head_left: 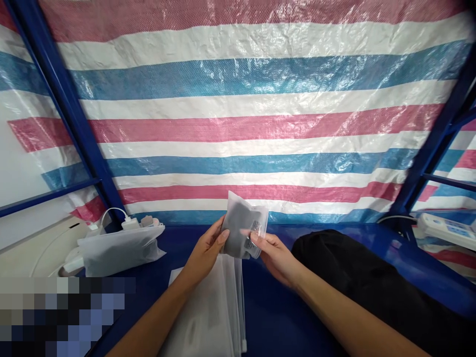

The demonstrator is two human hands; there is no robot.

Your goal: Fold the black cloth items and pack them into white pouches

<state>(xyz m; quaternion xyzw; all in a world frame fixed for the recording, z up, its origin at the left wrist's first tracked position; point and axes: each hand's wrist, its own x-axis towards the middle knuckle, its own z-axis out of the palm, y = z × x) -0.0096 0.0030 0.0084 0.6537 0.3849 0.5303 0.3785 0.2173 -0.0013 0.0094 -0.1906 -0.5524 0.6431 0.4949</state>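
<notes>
In front of me, above the blue tabletop, I hold a small frosted plastic bag [238, 225] with something flat and dark grey inside. Its right part is clearer and carries dark printed marks. My left hand [206, 253] grips the bag's left edge, thumb on the front and fingers behind. At the lower right edge, my right hand [278, 255] pinches the bag between thumb and fingers, near the print. What the grey content is cannot be made out. Below the hands lies a stack of larger frosted zip bags [208, 312], partly covered by my left forearm.
At left, a frosted bag [119, 250] stands by white plugs and a cable [130, 223]. A black cloth [345, 267] lies at right, near a white device with blue panels [449, 230]. Blue frame posts [74, 114] and a striped sheet [260, 124] enclose the blue table [275, 312].
</notes>
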